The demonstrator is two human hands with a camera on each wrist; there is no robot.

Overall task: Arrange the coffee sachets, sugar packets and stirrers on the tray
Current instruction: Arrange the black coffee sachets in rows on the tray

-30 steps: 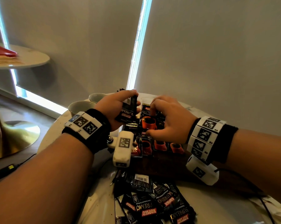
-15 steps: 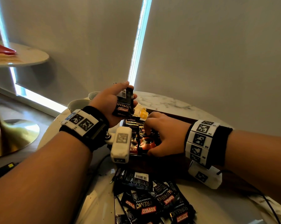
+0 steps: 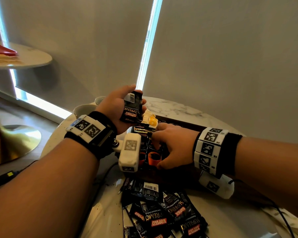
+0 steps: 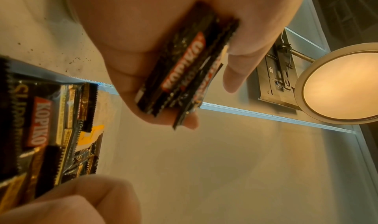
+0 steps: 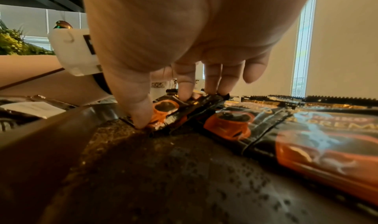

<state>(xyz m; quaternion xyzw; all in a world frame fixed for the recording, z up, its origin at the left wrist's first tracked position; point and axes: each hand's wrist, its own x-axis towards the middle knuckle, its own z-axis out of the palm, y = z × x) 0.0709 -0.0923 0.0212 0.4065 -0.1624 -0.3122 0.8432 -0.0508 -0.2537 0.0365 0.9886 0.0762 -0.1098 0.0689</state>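
Head view: 2 hands, 2 cups

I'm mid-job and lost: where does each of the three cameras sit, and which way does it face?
Head: on the head, facing forward and down at the tray; both forearms show.
Left wrist: under the left hand, facing upward past its stack of coffee sachets.
Right wrist: low on the tray, facing along the right hand, whose fingertips pinch a sachet.
Shared: head and left wrist both show the stack.

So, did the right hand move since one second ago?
Yes. The right hand has come toward the person and to their left along the tray; the yellow packets at the tray's far end now show beyond it.
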